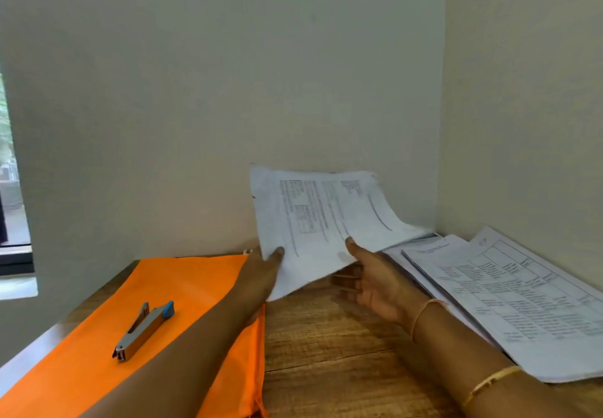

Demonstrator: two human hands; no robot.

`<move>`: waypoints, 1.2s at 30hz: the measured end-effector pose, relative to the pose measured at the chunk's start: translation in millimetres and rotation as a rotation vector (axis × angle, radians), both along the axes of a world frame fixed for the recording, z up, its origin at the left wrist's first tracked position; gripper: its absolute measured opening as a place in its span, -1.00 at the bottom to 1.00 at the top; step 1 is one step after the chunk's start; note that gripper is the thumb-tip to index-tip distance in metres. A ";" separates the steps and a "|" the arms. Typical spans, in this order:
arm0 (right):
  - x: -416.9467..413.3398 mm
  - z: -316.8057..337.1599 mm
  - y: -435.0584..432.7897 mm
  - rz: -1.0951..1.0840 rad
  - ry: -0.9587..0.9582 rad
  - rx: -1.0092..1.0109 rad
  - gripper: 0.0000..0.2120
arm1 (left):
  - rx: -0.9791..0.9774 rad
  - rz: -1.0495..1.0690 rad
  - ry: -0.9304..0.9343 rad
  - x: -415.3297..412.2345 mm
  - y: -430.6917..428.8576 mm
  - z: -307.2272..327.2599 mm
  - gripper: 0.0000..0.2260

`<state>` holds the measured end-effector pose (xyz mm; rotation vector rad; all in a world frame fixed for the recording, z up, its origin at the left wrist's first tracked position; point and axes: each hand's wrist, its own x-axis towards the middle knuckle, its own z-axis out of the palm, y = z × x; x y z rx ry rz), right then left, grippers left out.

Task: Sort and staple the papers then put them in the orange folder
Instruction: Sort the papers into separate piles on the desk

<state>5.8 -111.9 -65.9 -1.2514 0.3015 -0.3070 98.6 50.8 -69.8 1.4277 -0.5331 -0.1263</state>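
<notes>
Both hands hold one printed sheet (313, 222) raised over the desk (326, 336): left hand (261, 270) pinching its near-left edge, right hand (368, 277) thumb on top, fingers curled beneath. Remaining stack (509, 290) lies right, beside the right hand; stapler (143, 331) rests on the orange folder (182, 290) left, likely the left hand's reach.

A wooden table (326, 346) carries an orange folder (182, 290) on its left side — and a spread stack of printed papers (522, 303) along its right edge.
</notes>
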 end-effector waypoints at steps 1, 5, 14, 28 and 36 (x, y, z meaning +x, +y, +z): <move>2.5 0.1 2.7 -0.039 -0.044 0.019 -0.72 | 0.027 -0.058 0.008 -6.5 -3.6 -1.0 -0.71; -0.6 6.0 -12.3 -0.254 -0.069 0.026 -0.73 | 0.036 -0.276 0.144 -24.1 -16.5 1.0 -0.78; -24.9 3.9 -45.7 -0.108 0.028 -0.056 -0.78 | -0.464 -0.303 0.524 10.3 19.4 22.5 -0.85; -23.1 28.1 -18.9 -0.423 -0.171 -0.661 -0.79 | 0.067 0.209 -0.397 -13.5 3.6 22.8 -0.87; -20.9 23.4 -12.5 -0.595 -0.290 -0.673 -0.89 | 0.071 0.164 -0.588 -21.1 -6.3 5.7 -0.83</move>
